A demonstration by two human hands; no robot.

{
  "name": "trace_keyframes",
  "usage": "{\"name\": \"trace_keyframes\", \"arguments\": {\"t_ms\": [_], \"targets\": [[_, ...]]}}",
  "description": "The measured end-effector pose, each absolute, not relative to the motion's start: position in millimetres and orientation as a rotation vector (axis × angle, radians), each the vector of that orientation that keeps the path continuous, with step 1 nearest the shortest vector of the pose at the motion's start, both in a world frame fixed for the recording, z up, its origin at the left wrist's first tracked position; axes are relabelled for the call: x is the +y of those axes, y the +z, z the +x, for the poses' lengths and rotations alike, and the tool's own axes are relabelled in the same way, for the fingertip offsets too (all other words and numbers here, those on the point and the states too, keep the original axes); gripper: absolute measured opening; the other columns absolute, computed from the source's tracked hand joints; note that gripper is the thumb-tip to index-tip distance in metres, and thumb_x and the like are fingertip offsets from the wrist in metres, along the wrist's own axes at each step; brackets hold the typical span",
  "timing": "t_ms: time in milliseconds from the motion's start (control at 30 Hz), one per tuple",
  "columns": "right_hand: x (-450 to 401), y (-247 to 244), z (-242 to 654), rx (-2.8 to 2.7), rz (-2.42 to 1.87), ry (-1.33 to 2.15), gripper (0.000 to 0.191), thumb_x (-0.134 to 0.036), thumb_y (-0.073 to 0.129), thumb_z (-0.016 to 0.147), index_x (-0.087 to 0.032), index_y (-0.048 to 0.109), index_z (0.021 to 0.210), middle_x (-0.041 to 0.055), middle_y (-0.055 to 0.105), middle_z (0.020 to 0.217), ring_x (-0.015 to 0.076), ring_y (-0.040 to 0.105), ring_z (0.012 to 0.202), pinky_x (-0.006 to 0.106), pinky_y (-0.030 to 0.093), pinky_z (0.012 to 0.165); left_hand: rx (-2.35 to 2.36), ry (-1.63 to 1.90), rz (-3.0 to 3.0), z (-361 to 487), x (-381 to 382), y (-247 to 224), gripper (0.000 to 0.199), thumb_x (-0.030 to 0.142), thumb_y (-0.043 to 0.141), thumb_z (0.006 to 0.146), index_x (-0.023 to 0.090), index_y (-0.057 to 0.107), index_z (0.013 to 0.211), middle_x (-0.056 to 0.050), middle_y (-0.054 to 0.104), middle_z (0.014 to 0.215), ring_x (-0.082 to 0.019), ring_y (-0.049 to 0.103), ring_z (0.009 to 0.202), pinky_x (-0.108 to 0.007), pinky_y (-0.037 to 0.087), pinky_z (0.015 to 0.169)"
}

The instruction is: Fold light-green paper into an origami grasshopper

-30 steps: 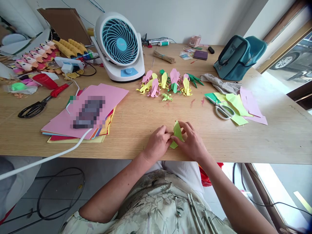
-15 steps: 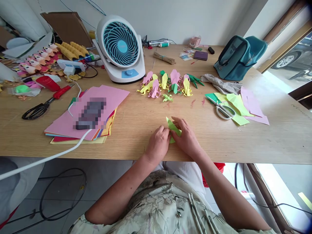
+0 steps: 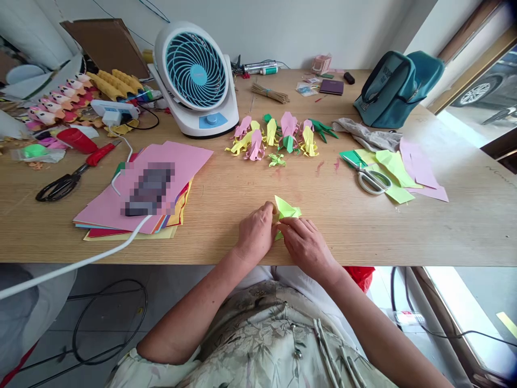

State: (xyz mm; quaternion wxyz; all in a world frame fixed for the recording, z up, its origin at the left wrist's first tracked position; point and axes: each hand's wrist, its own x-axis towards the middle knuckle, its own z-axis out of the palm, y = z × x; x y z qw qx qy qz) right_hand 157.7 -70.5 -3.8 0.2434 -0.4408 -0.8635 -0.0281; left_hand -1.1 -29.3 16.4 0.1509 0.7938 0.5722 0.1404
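Though half covered by fingers, plain enough to see: a folded piece of green paper (image 3: 286, 208), to the right of the fan (image 3: 197, 75) and much nearer the front edge of the table (image 3: 224, 215). Pinched at its left side by the left hand (image 3: 255, 233), fingers curled in with hardly any gap, tips mostly hidden; gripped lower down by the right hand (image 3: 306, 243), fingers bent over the near part and close together — perhaps to firm a crease while braced from the left. Held low, probably for steadiness.

Just right of the fan, in a tight cluster, paper figures (image 3: 271, 132) in pink, yellow and green, likely grouped there for working room. Farther right of the fan, white-handled scissors (image 3: 362, 170) lying partly on paper scraps (image 3: 393, 166) — seemingly parked within easy reach. In front of the fan, leftward, a stack of coloured sheets (image 3: 184, 157), presumably for supply.
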Motion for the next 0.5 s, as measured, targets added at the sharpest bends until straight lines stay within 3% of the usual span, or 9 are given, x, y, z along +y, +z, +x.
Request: {"name": "trace_keyframes", "arguments": {"t_ms": [133, 200, 267, 400, 500], "targets": [[-72, 0, 160, -2.392, -1.194, -0.011, 0.026, -0.014, 0.047, 0.097, -0.014, 0.06, 0.12, 0.013, 0.067, 0.109, 0.0251, 0.056, 0.09, 0.04, 0.046, 0.077, 1.533, 0.495, 2.25, -15, -12, 24, 0.033, 0.009, 0.054, 0.087, 0.018, 0.049, 0.118, -0.008, 0.067, 0.1, -0.025, 0.067, 0.093, -0.034, 0.053, 0.078], [-70, 2, 161, -2.395, -1.183, 0.051, 0.022, -0.013, 0.048, 0.096, -0.014, 0.063, 0.114, 0.0128, 0.068, 0.108, 0.0246, 0.056, 0.091, 0.039, 0.046, 0.079, 1.356, 0.656, 2.378, -24, 4, 28, 0.06, -0.003, 0.05, 0.08, 0.021, 0.042, 0.135, -0.011, 0.057, 0.128, -0.024, 0.06, 0.114, -0.035, 0.051, 0.092], [-69, 4, 163, -2.397, -1.16, 0.093, 0.019, -0.013, 0.049, 0.096, -0.015, 0.065, 0.105, 0.0124, 0.067, 0.108, 0.0241, 0.056, 0.092, 0.038, 0.046, 0.081, 1.028, 0.684, 2.439, -30, 21, 29, 0.072, -0.004, 0.052, 0.075, 0.024, 0.041, 0.14, -0.009, 0.049, 0.141, -0.022, 0.055, 0.123, -0.033, 0.049, 0.097], [-66, 4, 168, -2.395, -1.139, 0.109, 0.018, -0.015, 0.048, 0.097, -0.015, 0.066, 0.1, 0.0108, 0.068, 0.106, 0.023, 0.055, 0.089, 0.038, 0.046, 0.081, 0.759, 0.593, 2.333, -28, 45, 25, 0.046, 0.001, 0.054, 0.077, 0.021, 0.061, 0.117, -0.004, 0.065, 0.118, -0.016, 0.064, 0.096, -0.026, 0.051, 0.084], [-66, 2, 171, -2.399, -1.143, 0.116, 0.02, -0.016, 0.049, 0.097, -0.015, 0.066, 0.105, 0.0108, 0.068, 0.106, 0.0228, 0.054, 0.088, 0.038, 0.046, 0.081, 0.785, 0.598, 2.268, -20, 46, 21, 0.025, 0.009, 0.058, 0.079, 0.019, 0.065, 0.102, -0.002, 0.068, 0.098, -0.014, 0.063, 0.082, -0.024, 0.049, 0.075]]}}
